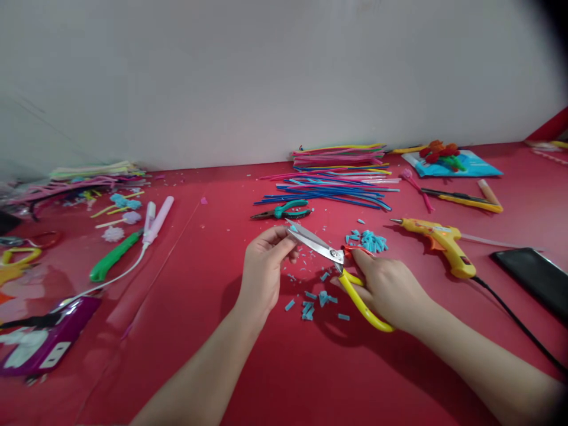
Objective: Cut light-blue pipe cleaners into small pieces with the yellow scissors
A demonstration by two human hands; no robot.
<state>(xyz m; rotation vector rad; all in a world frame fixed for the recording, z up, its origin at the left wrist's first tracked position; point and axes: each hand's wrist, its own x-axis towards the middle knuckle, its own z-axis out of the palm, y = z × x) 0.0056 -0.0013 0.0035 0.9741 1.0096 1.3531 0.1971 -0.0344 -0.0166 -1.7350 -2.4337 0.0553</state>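
My right hand (393, 290) grips a pair of scissors (316, 244) with yellow and red handles, the blades pointing left and up. At the blade tips, my left hand (261, 269) is closed in a pinch on a small light-blue piece (293, 228), mostly hidden by fingers and blade. On the red table under the scissors lie several short light-blue cut pieces (308, 309) among tiny trimmings. Behind my right hand sits a heap of light-blue pieces (373, 241) with trimmed-looking ends.
Teal-handled pliers (290, 210) lie behind my hands, before bundles of fuzzy craft stems (337, 192). To the right are a yellow glue gun (439, 239) with its cord, a utility knife (465, 200) and a black phone (528, 269). A pink heating tool (160, 222) and purple box (57, 337) lie left.
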